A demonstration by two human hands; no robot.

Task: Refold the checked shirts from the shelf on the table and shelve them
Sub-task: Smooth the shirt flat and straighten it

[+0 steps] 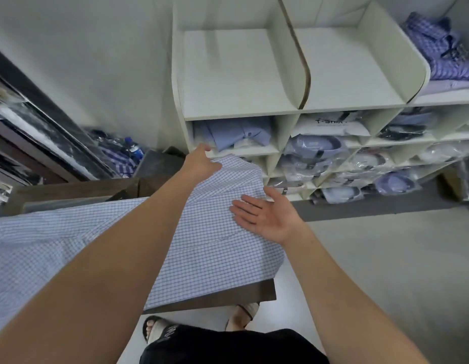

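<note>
A white shirt with a fine blue check [207, 248] lies spread over the dark wooden table [228, 295], its far end near the shelf. My left hand [201, 160] reaches across it and rests on the shirt's far edge, fingers pointing at the shelf; whether it pinches the cloth is hidden. My right hand [264, 215] hovers palm up with straight fingers at the shirt's right edge, fingertips touching the fabric. The white shelf unit [241, 111] stands just beyond the table. A folded blue checked shirt [443, 48] lies in the top right compartment.
Two top compartments [346, 64] hold nothing. Lower cubbies hold a folded light blue shirt [236, 132] and several shirts in plastic bags [312, 151]. A water bottle [133, 148] and bagged clothes lie on the floor at left. My sandalled feet [159, 329] stand by the table's near edge.
</note>
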